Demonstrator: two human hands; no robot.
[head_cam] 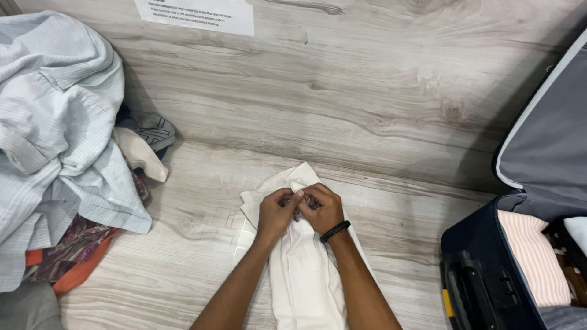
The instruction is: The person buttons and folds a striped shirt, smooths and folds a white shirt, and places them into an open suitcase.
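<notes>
On floor, both hands, left [276,211] and right [321,206], pinched shut on white cloth [302,275]: probably soft, light, limp, best gripped at top edge.

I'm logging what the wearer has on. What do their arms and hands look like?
Both forearms are bare, with no sleeves in view and no gloves. The right hand has a thin black band round its wrist. The left hand and its wrist wear nothing visible.

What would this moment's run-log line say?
left hand: gripping cream garment | right hand: gripping same | suitcase: open, right | clothes pile: left
</notes>
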